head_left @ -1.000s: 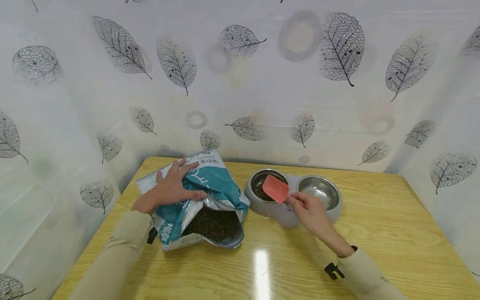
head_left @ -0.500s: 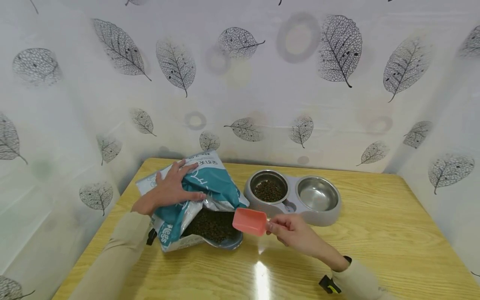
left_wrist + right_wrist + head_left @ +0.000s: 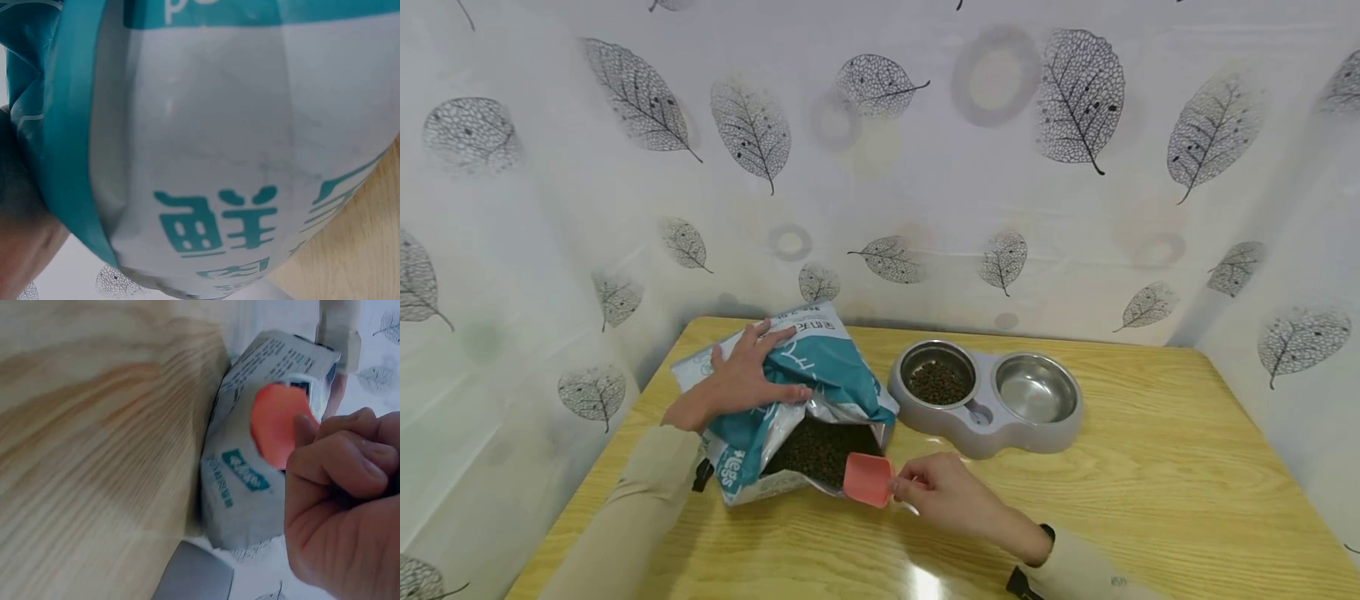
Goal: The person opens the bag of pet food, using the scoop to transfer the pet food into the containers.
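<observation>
A teal and white bag (image 3: 835,362) of brown kibble (image 3: 820,450) lies on its side, its mouth facing the front right. My left hand (image 3: 747,371) rests on top of the bag, fingers spread. In the left wrist view the bag's printed side (image 3: 206,125) fills most of the picture. My right hand (image 3: 951,496) pinches the handle of a pink scoop (image 3: 868,479) at the right edge of the bag's mouth. The right wrist view shows the curled fingers (image 3: 337,469) and the scoop's blade (image 3: 275,425) in front of the bag.
Behind and right of the bag stands a grey double feeder (image 3: 981,437). Its left steel bowl (image 3: 938,375) holds some kibble; the right bowl (image 3: 1036,390) is bare metal. A leaf-patterned sheet (image 3: 880,208) rises behind the wooden table (image 3: 1180,483).
My right hand has carried the scoop from above the left bowl down and leftward to the bag's mouth. The left hand and the bag have stayed in place.
</observation>
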`<state>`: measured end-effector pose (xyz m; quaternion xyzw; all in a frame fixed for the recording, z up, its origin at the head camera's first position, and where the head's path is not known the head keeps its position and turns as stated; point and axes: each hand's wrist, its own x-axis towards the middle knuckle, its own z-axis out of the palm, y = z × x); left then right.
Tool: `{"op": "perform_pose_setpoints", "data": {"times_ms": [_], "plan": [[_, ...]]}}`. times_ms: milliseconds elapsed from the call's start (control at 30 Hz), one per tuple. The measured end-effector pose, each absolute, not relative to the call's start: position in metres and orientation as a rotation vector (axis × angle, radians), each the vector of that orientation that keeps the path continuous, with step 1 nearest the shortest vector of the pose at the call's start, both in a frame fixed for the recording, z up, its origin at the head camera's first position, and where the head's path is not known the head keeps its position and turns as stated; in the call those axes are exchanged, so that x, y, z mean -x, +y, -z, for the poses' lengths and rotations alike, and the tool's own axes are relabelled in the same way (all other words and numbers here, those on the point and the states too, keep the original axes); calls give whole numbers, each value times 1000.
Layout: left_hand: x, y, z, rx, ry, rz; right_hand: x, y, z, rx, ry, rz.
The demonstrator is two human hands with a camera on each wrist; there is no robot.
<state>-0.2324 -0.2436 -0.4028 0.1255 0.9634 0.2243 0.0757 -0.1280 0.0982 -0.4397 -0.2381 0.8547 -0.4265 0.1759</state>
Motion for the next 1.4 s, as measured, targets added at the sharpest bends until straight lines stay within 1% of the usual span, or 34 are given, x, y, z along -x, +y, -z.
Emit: {"op": "perform_pose_setpoints", "data": {"times_ms": [167,300,567,833,1400], "plan": [[232,-243,401,-371,2894,-671,127,83,434,663,2460,1158],[232,-243,401,-373,2900,-674,129,75,441,620,2380,1254],[232,-243,404,-370,2898,-665,121,61,459,410,1961,1608],[234,-243,406,-366,2893,-663,116,61,460,213,1866,1688],[234,-244,404,-374,2901,-666,115,74,461,188,1808,1724]]}}
